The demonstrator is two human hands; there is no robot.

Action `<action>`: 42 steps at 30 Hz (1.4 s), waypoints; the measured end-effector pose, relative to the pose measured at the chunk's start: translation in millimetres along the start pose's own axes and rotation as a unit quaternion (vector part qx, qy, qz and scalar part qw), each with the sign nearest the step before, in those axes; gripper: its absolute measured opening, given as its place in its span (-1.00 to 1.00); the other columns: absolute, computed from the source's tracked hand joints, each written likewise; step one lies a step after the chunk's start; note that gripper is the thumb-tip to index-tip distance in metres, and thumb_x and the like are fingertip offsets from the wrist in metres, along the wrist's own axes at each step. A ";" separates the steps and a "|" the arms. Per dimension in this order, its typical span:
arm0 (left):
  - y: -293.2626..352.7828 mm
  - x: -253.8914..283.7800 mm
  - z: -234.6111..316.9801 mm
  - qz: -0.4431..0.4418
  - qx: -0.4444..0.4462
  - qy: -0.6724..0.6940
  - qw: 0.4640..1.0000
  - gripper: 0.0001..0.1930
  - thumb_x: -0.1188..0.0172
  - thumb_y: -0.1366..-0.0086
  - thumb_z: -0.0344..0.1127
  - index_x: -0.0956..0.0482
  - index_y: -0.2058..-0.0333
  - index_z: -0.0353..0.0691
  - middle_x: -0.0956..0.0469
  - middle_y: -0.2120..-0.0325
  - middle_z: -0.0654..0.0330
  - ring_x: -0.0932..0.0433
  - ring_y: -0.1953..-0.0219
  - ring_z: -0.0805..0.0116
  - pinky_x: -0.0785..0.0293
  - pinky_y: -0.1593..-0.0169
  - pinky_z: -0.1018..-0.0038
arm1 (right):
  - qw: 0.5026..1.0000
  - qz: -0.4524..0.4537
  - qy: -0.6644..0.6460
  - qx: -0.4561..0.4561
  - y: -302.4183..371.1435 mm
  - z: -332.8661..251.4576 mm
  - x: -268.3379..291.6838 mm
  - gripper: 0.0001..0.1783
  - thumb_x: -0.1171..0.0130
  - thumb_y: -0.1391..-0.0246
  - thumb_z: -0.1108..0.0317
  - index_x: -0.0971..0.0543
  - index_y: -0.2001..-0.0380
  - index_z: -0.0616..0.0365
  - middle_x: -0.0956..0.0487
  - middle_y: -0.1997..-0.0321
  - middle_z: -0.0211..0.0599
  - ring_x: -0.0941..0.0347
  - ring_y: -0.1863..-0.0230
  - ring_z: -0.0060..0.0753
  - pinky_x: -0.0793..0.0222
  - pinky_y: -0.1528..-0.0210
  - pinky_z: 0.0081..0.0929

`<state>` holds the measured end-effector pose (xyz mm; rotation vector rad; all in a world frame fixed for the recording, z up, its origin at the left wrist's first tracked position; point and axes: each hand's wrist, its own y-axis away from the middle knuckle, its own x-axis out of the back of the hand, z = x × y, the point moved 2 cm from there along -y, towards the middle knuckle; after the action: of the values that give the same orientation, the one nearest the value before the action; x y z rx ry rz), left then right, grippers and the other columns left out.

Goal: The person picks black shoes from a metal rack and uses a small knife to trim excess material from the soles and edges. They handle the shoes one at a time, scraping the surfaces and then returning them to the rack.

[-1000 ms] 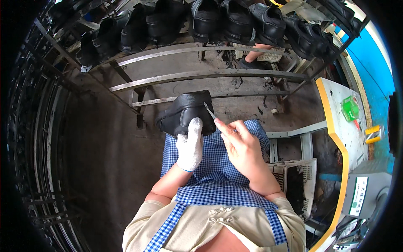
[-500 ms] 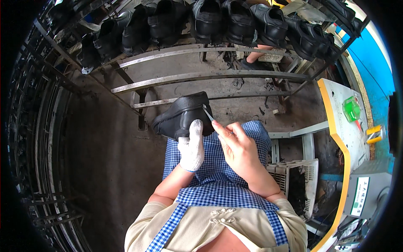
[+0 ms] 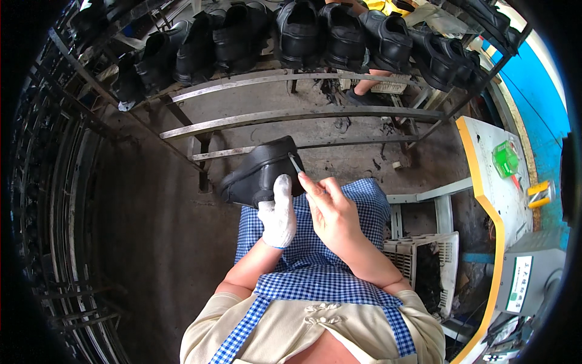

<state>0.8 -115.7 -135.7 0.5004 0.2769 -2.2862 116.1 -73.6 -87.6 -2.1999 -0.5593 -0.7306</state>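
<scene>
A black shoe [image 3: 257, 170] is held up over my lap, tilted, with its sole edge turned toward the upper right. My left hand [image 3: 278, 215], in a white knitted glove, grips it from below, thumb upright against its side; the other fingers are partly hidden. My bare right hand [image 3: 330, 209] is closed on a slim metal-bladed hand tool [image 3: 295, 163], index finger stretched along it. The tool's tip touches the shoe's side near the seam by the sole. Its handle is hidden in my palm, so its exact kind cannot be made out.
A metal rack [image 3: 303, 115] with a row of black shoes [image 3: 298, 36] stands ahead. Metal racks [image 3: 66, 200] line the left. At right are a yellow-edged white table [image 3: 485, 158], a green container [image 3: 505, 159], a grey machine [image 3: 530, 270] and a plastic crate [image 3: 448, 242]. Someone's leg [image 3: 368, 85] shows behind the rack.
My right hand and the tool have shifted slightly left along the shoe's side. The shoe has tipped a little and sits slightly lower in view. Both hands keep their hold.
</scene>
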 end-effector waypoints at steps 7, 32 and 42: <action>22.1 1.0 5.8 -0.069 0.027 -0.111 0.991 -0.67 -0.08 -0.45 -0.29 -0.50 -0.08 -0.34 -0.56 0.03 0.13 -0.53 0.04 0.38 -0.47 -0.05 0.41 | 0.995 0.017 -0.095 -0.023 -33.6 19.5 18.6 -0.56 -0.14 -0.23 0.47 -0.52 -0.19 0.02 -0.49 0.32 -0.18 -0.51 0.44 -0.27 -0.47 0.39 -0.41; 24.8 2.6 38.7 -0.553 -0.084 -0.393 0.730 -0.63 -0.23 -0.27 -0.19 -0.54 0.13 -0.44 -0.53 0.33 -0.18 -0.57 0.27 -0.16 -0.52 0.22 0.14 | 0.702 -0.112 -0.605 -0.359 65.3 115.6 -26.3 -0.18 -0.24 -0.13 -0.16 -0.37 -0.24 0.26 -0.62 0.06 -0.30 -0.58 0.15 -0.48 -0.52 0.23 -0.55; -34.3 41.9 61.6 -0.093 -0.035 0.009 0.995 -0.27 -0.32 -0.24 -0.33 -0.19 -0.33 -0.27 -0.32 -0.24 0.02 -0.29 -0.30 0.18 -0.16 -0.37 0.26 | 0.567 -0.129 -0.747 -0.323 62.6 91.7 -50.2 -0.31 -0.20 -0.20 -0.06 -0.41 -0.21 0.24 -0.61 -0.01 -0.27 -0.55 0.02 -0.43 -0.48 0.05 -0.50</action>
<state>-67.2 -140.5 -97.0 0.4767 0.4256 -2.4437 145.3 -51.9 -204.0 -3.0175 -1.5984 1.3767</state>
